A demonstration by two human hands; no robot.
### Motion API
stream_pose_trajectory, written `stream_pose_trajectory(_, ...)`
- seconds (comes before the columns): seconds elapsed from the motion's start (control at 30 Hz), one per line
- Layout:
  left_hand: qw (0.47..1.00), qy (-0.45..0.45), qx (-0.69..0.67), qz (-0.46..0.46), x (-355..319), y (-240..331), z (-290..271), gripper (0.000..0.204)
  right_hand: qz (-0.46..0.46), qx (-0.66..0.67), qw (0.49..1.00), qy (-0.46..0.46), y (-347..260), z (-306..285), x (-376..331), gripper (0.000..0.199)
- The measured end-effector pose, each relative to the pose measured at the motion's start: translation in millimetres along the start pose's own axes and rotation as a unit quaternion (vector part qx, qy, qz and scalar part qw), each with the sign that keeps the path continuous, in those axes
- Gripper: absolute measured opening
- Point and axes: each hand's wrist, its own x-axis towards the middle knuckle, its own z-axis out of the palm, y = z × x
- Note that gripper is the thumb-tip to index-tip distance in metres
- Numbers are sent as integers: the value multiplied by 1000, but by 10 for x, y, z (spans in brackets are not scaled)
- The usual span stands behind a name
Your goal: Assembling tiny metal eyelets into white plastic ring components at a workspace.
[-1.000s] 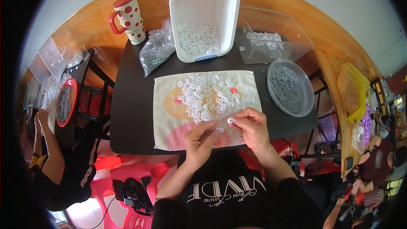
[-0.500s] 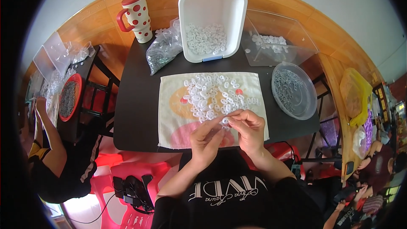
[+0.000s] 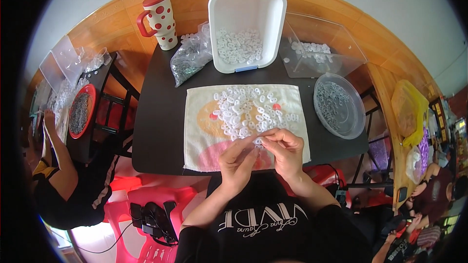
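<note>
Over the near part of a cream printed towel (image 3: 195, 134), my left hand (image 3: 235, 166) and my right hand (image 3: 284, 155) meet fingertip to fingertip. Both pinch a small white plastic piece (image 3: 258, 141), partly covered by the fingers. Just beyond them lies a loose heap of small white oval plastic pieces with holes (image 3: 239, 109). A few of these pieces form a short row (image 3: 291, 117) at the heap's right side. To the right, a round clear tub (image 3: 358, 122) contains many small grey parts (image 3: 331, 100), too small to name.
Behind the towel, a white bin (image 3: 212, 24) tilts toward me, holding more white pieces. Beside it are a bag of small parts (image 3: 190, 61), a spotted tumbler (image 3: 162, 22) and a clear box (image 3: 341, 65). At left, another person's arm (image 3: 61, 158) is near a red tray (image 3: 92, 109).
The whole view has shifted very slightly. My hands keep the same pinch, with the small white piece turned a little between the fingertips.
</note>
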Motion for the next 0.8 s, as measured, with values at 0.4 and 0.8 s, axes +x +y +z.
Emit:
stream_pose_trajectory(0.4,999,18,-3,-30,-12,-5,-40,34,51,-88,993,-55,-170,-77,38,10)
stream_pose_trajectory(0.8,997,10,68,-45,-4,-109,-81,31,-66,-205,965,-148,-96,-188,111,16)
